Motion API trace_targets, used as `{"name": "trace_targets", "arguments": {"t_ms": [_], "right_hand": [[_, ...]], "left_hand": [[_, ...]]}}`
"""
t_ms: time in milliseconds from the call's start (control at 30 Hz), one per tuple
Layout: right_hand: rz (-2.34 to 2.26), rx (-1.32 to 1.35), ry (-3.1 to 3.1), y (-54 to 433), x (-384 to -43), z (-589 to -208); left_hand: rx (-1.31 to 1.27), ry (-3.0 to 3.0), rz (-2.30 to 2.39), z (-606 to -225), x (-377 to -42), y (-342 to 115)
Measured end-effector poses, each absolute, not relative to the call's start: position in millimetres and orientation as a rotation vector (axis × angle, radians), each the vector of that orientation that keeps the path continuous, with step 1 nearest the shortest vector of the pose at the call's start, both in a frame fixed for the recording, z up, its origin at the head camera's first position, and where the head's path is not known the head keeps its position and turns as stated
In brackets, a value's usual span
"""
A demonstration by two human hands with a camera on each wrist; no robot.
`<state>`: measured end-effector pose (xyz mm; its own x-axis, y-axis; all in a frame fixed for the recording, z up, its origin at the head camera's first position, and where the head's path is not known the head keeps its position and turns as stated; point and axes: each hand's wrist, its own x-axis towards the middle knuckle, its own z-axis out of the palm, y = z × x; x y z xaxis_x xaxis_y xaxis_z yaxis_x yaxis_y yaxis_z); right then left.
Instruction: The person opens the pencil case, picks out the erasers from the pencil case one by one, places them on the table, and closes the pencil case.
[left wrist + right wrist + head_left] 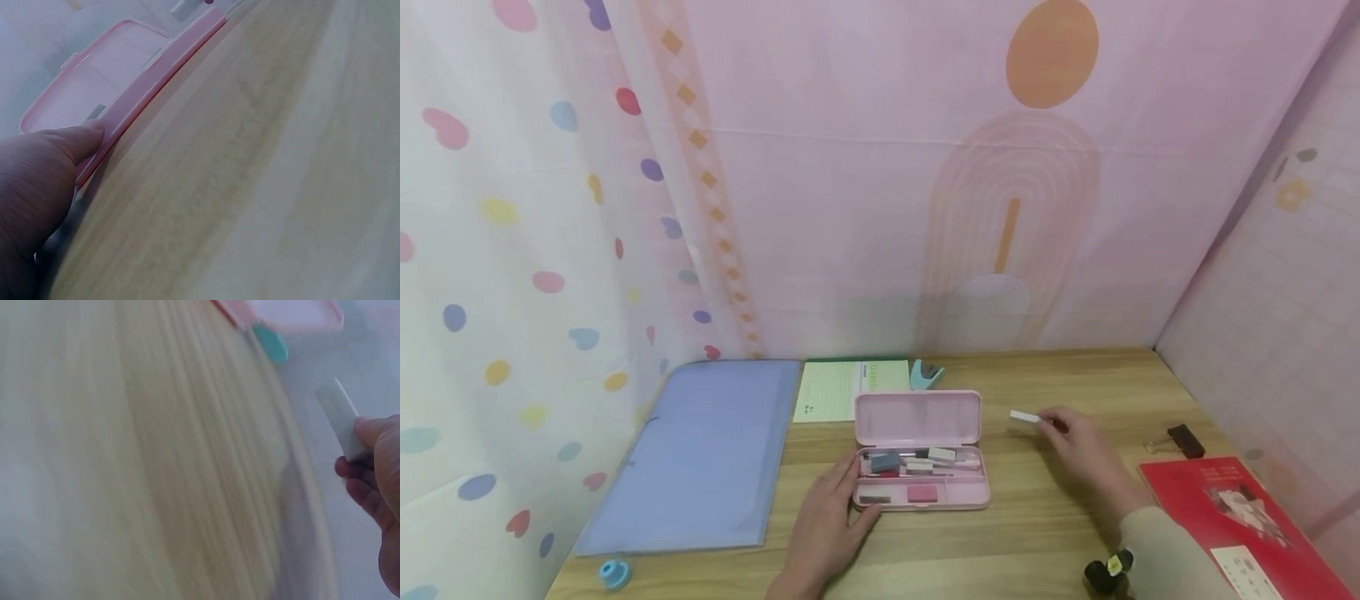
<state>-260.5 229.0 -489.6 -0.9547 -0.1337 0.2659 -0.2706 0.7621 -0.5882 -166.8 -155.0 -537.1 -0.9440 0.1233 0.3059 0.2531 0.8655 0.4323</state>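
A pink pencil case (966, 493) lies with its lid (917, 418) raised; several erasers and pens are inside, among them a pink eraser (922, 493) in the front compartment. My left hand (829, 521) holds the case at its front left corner, fingers along the left side. In the left wrist view the thumb (84, 139) presses on the case's front wall. To the right of the case, my right hand (1078, 446) pinches a white block, apparently an eraser (1024, 417), between thumb and fingers. The right wrist view shows the white block (339, 419) sticking out past the thumb.
Left lies a blue folder (700, 458), with a small light-blue object (615, 573) in front. A green notepad (827, 390) and light-blue stapler-like object (927, 375) sit behind the case. At right are a black binder clip (1185, 442), red booklet (1225, 492) and dark object (1102, 577).
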Motion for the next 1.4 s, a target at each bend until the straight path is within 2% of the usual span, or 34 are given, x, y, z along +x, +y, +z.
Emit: {"name": "trace_targets", "arguments": {"t_ms": [600,1400], "right_hand": [[0.848,0.159,-2.655,260.3,-299.1,-503.2],[0.823,0.26,-2.721,258.9,-297.7,-499.9]], "left_hand": [[-0.298,-2.807,-0.707,-537.6,-167.5,-151.7],[-0.305,-2.774,-0.701,-532.2,-163.3,-155.1]]}}
